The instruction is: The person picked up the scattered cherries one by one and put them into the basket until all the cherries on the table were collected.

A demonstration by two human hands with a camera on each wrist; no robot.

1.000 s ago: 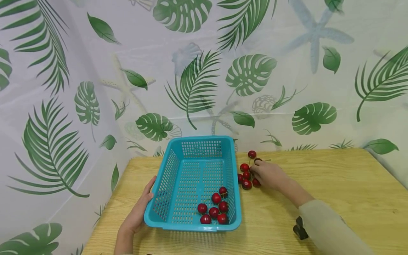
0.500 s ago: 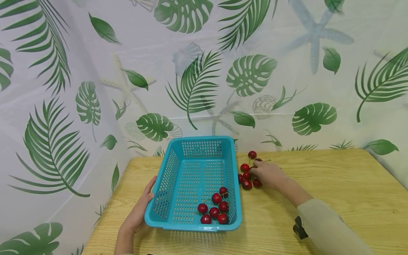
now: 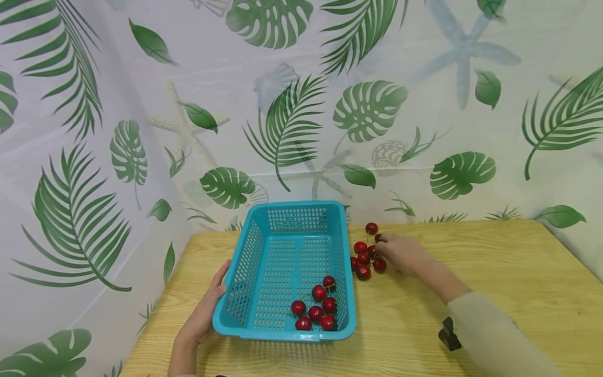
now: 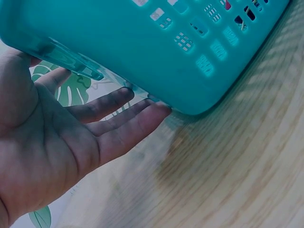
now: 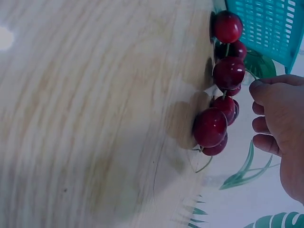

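Note:
A turquoise plastic basket point(image 3: 295, 251) stands on the table, with several red cherries point(image 3: 315, 314) in its near right corner. My left hand point(image 3: 207, 306) rests at the basket's left side, thumb by the rim; in the left wrist view its nearly straight fingers point(image 4: 133, 128) touch the outer wall. To the right of the basket lies a cluster of dark red cherries point(image 3: 363, 259). Over its right edge my right hand point(image 3: 405, 254) reaches down. In the right wrist view, the thumb and forefinger of that hand point(image 5: 285, 114) pinch a thin green cherry stem point(image 5: 251, 74).
The wooden table point(image 3: 471, 293) extends to the right of the cherries. Behind it hangs a white cloth point(image 3: 301, 131) printed with green leaves and starfish, close to the basket's far end. A black device point(image 3: 449, 334) is at the right wrist.
My right hand has shifted slightly right, uncovering more of the cherries by its fingertips. The left hand and the basket have stayed in place.

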